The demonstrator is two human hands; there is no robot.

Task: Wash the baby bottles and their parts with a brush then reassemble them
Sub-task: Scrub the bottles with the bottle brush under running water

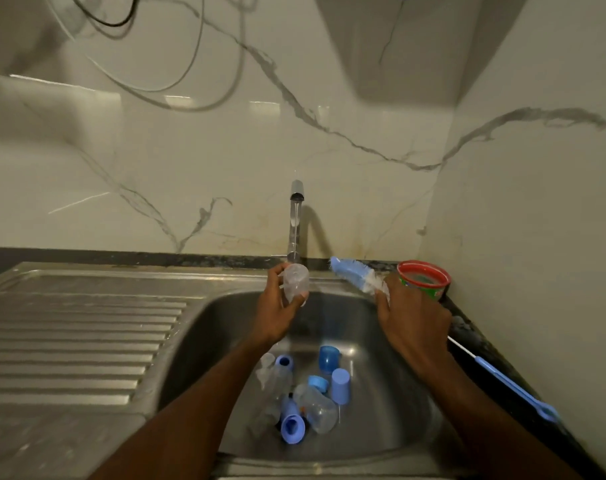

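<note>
1. Bottle (296, 282), clear and wet, is sitting in the left hand (281, 308), whose fingers and thumb are curling round its lower half; its open mouth is pointing up toward the tap (297, 216), just under the thin stream of water.
2. Right hand (410, 322) is gripping the bottle brush (355, 273) close behind the bristles, so the blue-and-white head is sticking out past the fingers toward the bottle, apart from it, while the long blue handle (512, 384) is trailing back behind the wrist.
3. Because the grip on the bottle is low and the plastic is wet, pushing the brush in could be twisting it loose; I judge it would drop onto the parts lying below the hands.
4. Those parts, another clear bottle (317, 408), blue caps (340, 386) and rings (292, 427), are lying in the sink (391, 420) directly beneath both grips.
5. The trailing handle is reaching over the counter edge beside the wall, so a wide stroke could be knocking it there.
6. A red-rimmed cup (424, 278) is standing just beyond the right knuckles; a careless swing could be tipping it.
</note>
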